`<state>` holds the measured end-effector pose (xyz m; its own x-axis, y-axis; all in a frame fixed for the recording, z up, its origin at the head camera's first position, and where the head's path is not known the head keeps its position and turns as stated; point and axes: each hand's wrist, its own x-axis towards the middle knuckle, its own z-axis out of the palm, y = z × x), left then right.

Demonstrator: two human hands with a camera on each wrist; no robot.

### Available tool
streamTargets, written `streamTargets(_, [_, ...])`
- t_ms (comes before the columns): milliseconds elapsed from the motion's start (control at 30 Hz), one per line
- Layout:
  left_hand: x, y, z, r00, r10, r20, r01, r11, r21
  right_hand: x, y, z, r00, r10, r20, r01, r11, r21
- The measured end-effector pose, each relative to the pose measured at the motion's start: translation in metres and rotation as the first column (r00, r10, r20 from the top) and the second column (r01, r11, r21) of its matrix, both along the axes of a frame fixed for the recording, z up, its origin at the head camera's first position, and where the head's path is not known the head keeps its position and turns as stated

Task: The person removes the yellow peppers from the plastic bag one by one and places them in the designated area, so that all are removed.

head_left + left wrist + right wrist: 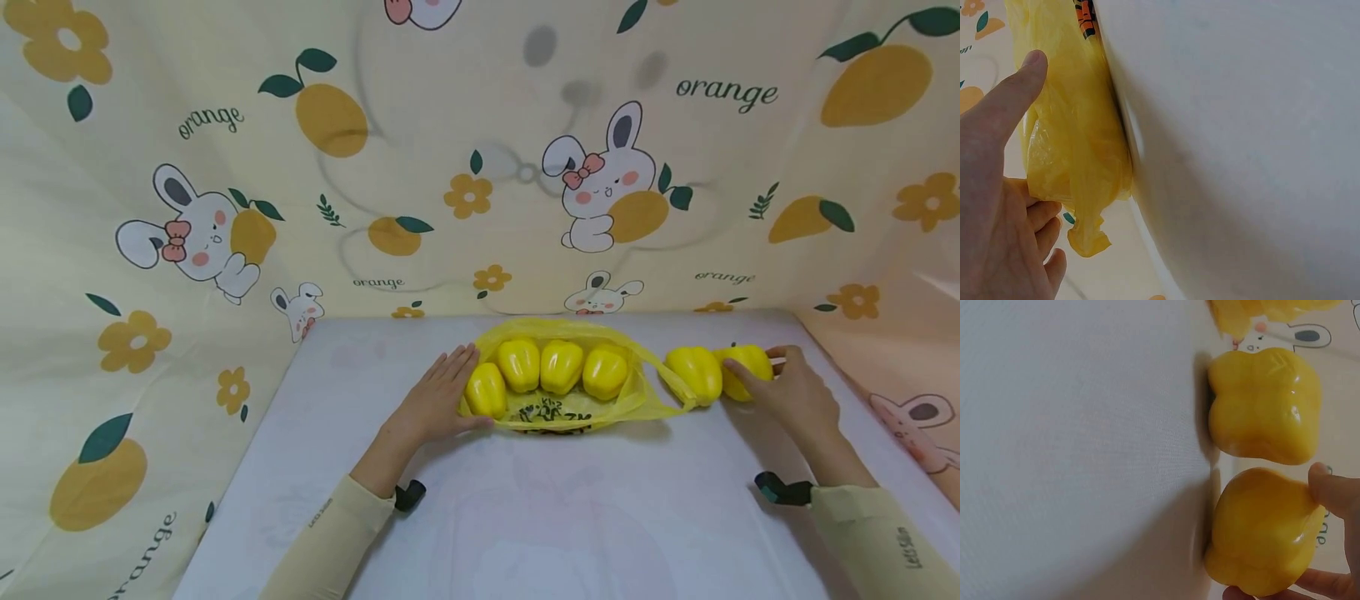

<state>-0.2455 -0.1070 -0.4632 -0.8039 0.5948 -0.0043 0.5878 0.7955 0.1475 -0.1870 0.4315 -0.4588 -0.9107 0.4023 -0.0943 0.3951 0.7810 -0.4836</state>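
A yellow plastic bag [626, 408] with dark print lies open at the back of the table, and several yellow bell peppers [562, 367] sit in a row inside it. My left hand [442, 396] rests against the bag's left end, fingers extended and thumb spread along the near edge. In the left wrist view the thumb lies over the bag [1079, 144]. To the right of the bag, my right hand [798, 396] holds a yellow bell pepper [1266, 531] between thumb and fingers. Another yellow bell pepper [694, 375] stands just left of it, beside the bag's handle.
The white table [525, 517] runs up to a patterned cloth backdrop [465, 108] with rabbits and oranges. More of that cloth hangs at the left and right sides. A small black device [783, 489] sits at my right wrist, and another [409, 496] at the left.
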Motion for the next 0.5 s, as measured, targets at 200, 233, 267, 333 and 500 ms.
streamTargets(200, [0.0006,0.0002,0.0016,1.0,0.002,0.007,-0.002,1.0,0.0,-0.0004,-0.0006,-0.0001,0.999,0.032,0.0,-0.032,0.999,-0.004])
streamTargets(233, [0.0006,0.0002,0.0016,1.0,0.003,0.007,-0.003,1.0,-0.002,-0.0004,-0.0004,-0.0002,0.999,0.04,-0.001,-0.04,0.999,-0.009])
streamTargets(267, [0.0005,0.0002,0.0015,1.0,0.003,0.008,-0.003,1.0,-0.003,-0.0003,-0.0004,-0.0005,0.999,0.044,-0.002,-0.044,0.999,-0.012])
streamTargets(333, [0.0004,0.0004,0.0016,1.0,0.003,0.009,-0.003,1.0,0.004,0.0001,-0.0004,-0.0009,0.999,0.049,-0.002,-0.049,0.999,-0.017])
streamTargets(500, [-0.0004,0.0012,0.0009,1.0,0.004,0.01,-0.004,1.0,-0.009,0.0011,-0.0005,-0.0019,0.999,0.043,-0.001,-0.043,0.999,-0.019])
